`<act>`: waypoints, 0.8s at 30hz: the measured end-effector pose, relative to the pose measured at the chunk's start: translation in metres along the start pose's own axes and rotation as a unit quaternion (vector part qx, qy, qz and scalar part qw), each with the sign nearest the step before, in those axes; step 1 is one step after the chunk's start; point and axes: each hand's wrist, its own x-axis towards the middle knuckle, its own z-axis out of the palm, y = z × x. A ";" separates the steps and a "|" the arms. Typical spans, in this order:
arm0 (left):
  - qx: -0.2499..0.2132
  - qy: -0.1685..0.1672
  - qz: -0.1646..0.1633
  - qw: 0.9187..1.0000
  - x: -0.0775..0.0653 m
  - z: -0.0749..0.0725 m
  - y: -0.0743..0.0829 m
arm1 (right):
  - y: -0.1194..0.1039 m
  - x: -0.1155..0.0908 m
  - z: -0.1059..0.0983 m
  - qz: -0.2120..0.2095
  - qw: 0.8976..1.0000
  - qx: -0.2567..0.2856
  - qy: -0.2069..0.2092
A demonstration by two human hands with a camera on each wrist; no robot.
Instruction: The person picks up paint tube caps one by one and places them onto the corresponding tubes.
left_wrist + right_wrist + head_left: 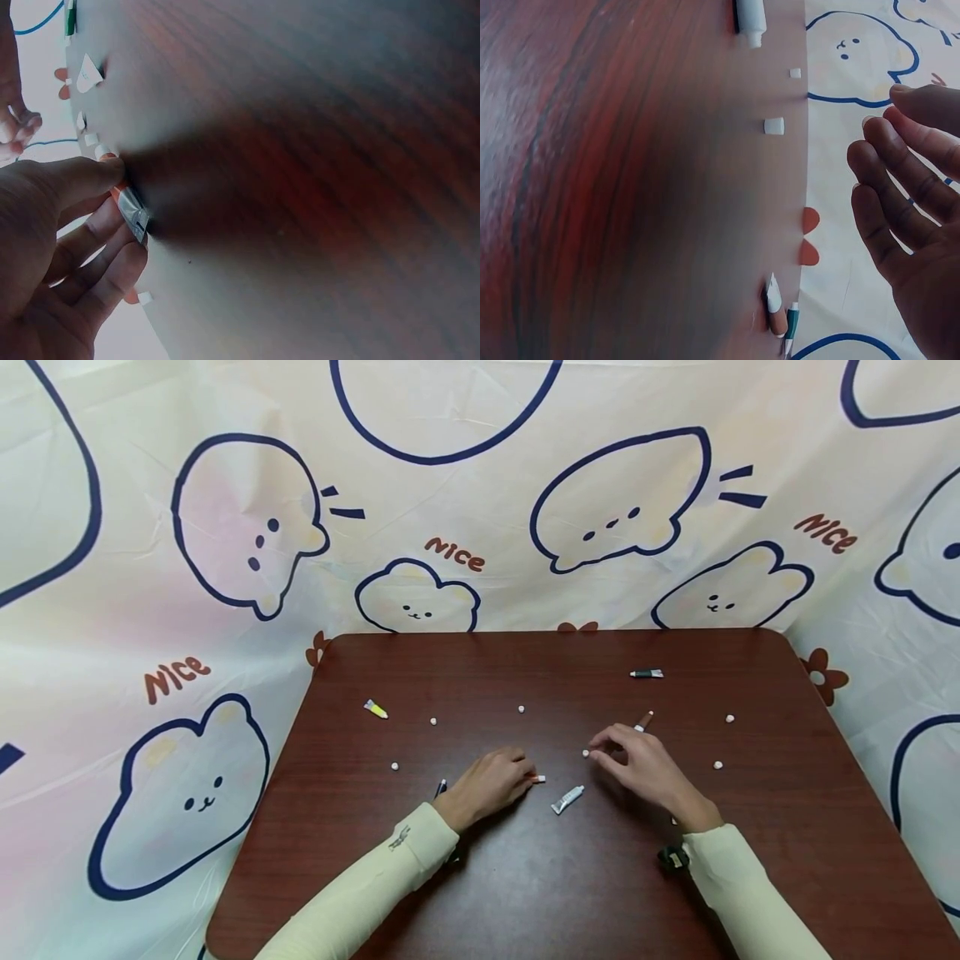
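A: Which hand had hold of something?
B: The left hand (487,782). Its fingers were clamped on a small orange-and-silver tube (132,212), which poked out at that hand's three o'clock in the head view, white end outermost.
A: Was it lifted off the surface (570,885)?
B: I couldn't tell. The left wrist view showed a dark shadow beside it, and that didn't settle the matter.
A: And the right hand (647,768)?
B: Its fingers were apart and held nothing. A little white cap (586,753) sat near the fingertips, at the hand's nine o'clock, and a brown tube (777,310) lay just beyond the hand at twelve.
A: Anything between the two?
B: A whitish tube (567,800), between three and four o'clock from the left hand.
A: What else lay around?
B: A dark green tube (647,674) was at the right hand's twelve, farther off than the brown one. From the left hand, a yellow tube (376,709) lay at ten and a dark blue tube (441,787) at nine, only partly in sight. More white caps (432,721) were scattered about.
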 end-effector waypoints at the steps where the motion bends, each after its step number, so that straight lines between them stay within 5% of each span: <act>1: -0.001 0.000 0.001 1.000 0.000 0.000 0.000 | 0.001 0.000 -0.001 -0.001 1.000 0.002 0.002; 24: 0.014 -0.004 0.005 1.000 0.017 -0.006 0.007 | 0.017 -0.011 -0.015 0.029 0.999 -0.023 0.016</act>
